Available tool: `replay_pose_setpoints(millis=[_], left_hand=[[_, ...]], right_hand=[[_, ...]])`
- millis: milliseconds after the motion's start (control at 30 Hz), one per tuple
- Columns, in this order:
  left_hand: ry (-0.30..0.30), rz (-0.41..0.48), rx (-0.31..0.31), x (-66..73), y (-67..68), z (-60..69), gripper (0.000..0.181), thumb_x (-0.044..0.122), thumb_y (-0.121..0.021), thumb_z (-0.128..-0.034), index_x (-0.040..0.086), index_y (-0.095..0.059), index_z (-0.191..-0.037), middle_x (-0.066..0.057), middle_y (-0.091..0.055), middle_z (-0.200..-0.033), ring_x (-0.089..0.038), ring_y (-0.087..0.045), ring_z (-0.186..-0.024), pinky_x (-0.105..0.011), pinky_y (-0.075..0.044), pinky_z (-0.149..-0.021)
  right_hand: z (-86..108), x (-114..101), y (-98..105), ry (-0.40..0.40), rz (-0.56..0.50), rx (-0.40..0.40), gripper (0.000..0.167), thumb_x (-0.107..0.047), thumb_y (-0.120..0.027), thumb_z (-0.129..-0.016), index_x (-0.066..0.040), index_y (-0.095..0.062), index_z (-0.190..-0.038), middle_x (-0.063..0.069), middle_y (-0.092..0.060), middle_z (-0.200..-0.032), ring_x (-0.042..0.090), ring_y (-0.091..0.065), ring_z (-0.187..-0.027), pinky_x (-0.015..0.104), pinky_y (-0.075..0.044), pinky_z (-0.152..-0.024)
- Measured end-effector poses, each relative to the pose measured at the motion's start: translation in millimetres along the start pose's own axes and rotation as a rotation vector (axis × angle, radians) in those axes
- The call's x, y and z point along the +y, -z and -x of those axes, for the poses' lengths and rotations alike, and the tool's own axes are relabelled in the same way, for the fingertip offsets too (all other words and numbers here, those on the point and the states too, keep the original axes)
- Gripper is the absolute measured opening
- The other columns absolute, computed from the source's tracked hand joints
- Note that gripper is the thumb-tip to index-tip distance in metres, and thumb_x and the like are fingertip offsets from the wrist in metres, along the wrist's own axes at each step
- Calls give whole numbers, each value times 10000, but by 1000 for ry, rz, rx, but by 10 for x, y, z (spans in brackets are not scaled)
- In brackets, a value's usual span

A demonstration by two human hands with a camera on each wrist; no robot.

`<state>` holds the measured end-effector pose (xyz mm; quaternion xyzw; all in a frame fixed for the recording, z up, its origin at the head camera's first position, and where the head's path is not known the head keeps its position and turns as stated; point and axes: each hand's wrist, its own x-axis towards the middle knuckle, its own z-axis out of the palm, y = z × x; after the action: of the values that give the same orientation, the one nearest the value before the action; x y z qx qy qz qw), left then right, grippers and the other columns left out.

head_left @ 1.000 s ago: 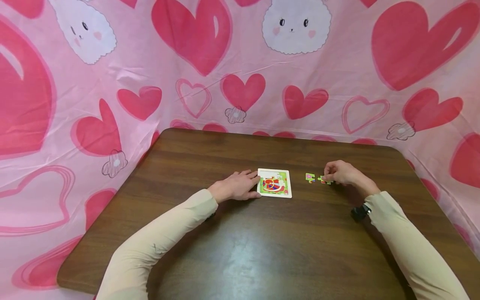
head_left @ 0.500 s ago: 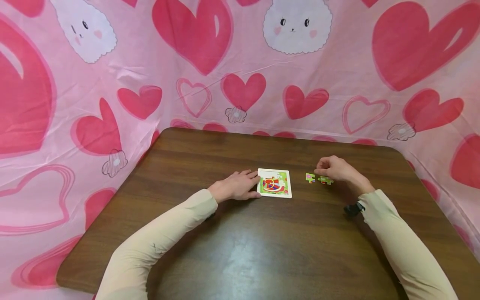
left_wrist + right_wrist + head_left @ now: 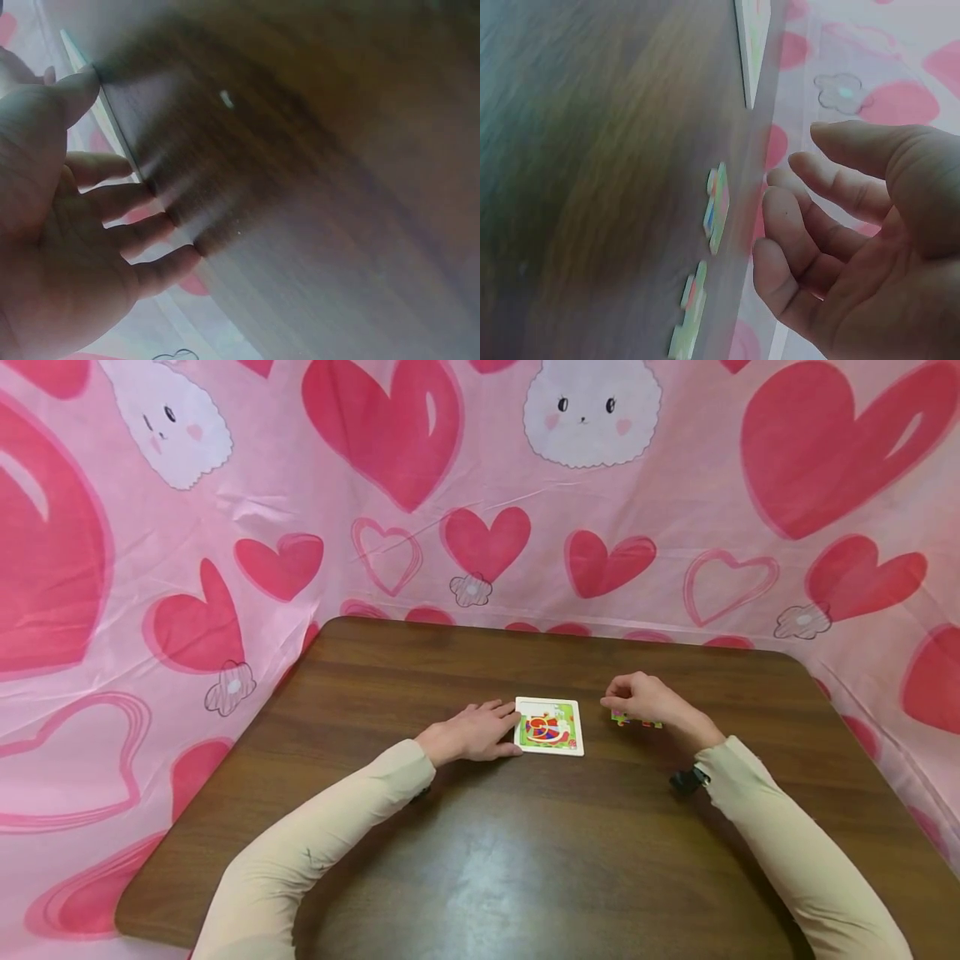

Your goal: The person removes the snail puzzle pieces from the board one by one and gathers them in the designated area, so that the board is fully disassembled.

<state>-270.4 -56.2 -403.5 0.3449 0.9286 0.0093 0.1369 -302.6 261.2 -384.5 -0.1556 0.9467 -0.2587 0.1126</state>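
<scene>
A square white-rimmed puzzle board (image 3: 551, 752) with a red, blue and green picture lies mid-table; its upper left is bare white. My left hand (image 3: 474, 732) rests beside it with fingers spread and straight, fingertips touching its left edge. In the left wrist view, the thumb (image 3: 79, 94) also meets the edge. To the board's right, two green puzzle pieces lie on the table: one (image 3: 718, 206) nearer the board, the other (image 3: 691, 311) farther off. Over them hovers my right hand (image 3: 645, 697), fingers loosely bent, nothing between them; it partly hides both pieces in the head view.
The brown wooden table (image 3: 487, 868) has rounded corners. A pink cloth (image 3: 480, 468) with hearts hangs behind and at the sides. A black strap device (image 3: 686, 781) shows at the right wrist.
My right hand has let go of the farther puzzle piece, lifted off it and moved left above the nearer one. My left hand and the puzzle board have stayed put.
</scene>
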Motion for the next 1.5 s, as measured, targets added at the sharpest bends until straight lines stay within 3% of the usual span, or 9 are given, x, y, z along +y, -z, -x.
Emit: replay_pose_setpoints(millis=[433,600,900,1167,1500], left_hand=[[6,-25,5,-7,-12,-14,733,584,-487,-962,156,-329,-1536,-78,-252,-1632,-316,-247,-1501,-560,-268,-1168],[4,-22,8,3,-4,-2,729,577,-490,-964,155,-331,-1536,-78,-254,-1631,-318,-249,-1500,-566,-272,-1164],[2,-4,10,37,15,22,735,581,-493,-961,155,-331,-1537,-76,-255,-1631,-316,-242,-1503,-565,-265,-1168],[2,-14,6,6,3,12,731,584,-486,-963,159,-331,-1537,-73,-254,-1631,-315,-243,-1503,-566,-268,-1166],[5,-30,11,-7,-20,-3,721,581,-481,-967,158,-337,-1533,-73,-268,-1626,-314,-266,-1494,-558,-293,-1154]], right_hand=[[-149,-200,-131,42,5,-50,149,-244,-662,-934,-99,-681,-960,82,-633,-766,162,-535,-594,293,-455,-523],[-227,-233,-224,98,45,-70,137,-217,-686,-919,-110,-699,-1004,36,-656,-842,165,-535,-713,279,-454,-619],[-255,-294,-301,143,120,-63,285,-182,-716,-884,-69,-711,-1146,57,-670,-863,177,-530,-751,296,-429,-679],[-256,-342,-328,177,169,-117,362,-175,-707,-893,-47,-680,-1229,64,-684,-927,172,-520,-761,288,-416,-669],[-325,-389,-331,240,208,-127,312,-145,-727,-867,-3,-670,-1139,55,-622,-840,162,-511,-742,283,-411,-665]])
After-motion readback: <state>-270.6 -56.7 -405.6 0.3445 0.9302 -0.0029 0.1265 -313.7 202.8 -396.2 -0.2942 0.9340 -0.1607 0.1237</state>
